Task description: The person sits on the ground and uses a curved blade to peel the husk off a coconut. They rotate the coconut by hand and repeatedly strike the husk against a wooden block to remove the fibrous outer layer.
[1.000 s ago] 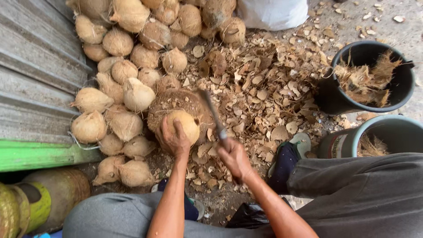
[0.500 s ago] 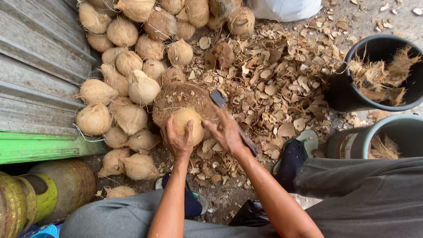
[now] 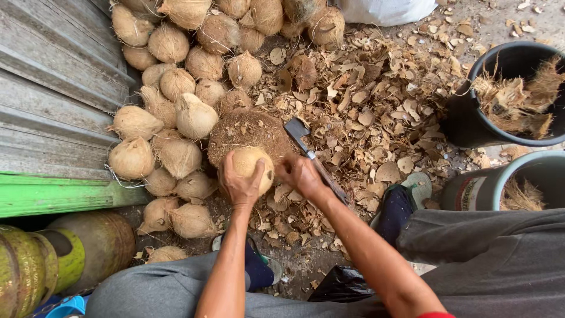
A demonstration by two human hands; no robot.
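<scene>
My left hand [image 3: 238,182] grips a pale, partly husked coconut [image 3: 253,166] from its near side, holding it on a round, fibre-covered chopping block [image 3: 247,132]. My right hand [image 3: 300,175] is closed on the handle of a cleaver [image 3: 299,132], right beside the coconut. The blade points away from me and lies low over the block's right edge. Both forearms reach out from my lap over my grey trousers.
A heap of husked coconuts [image 3: 176,112] lies left and behind the block against a corrugated metal wall [image 3: 47,100]. Husk chips [image 3: 376,112] litter the ground. A black bucket of fibre [image 3: 518,100] and a grey bucket [image 3: 518,182] stand right. Yellow-green cylinders [image 3: 53,259] sit lower left.
The cleaver has come down from a raised position to the block's right edge, and my right hand has moved in next to the coconut. My left hand keeps hold of the coconut.
</scene>
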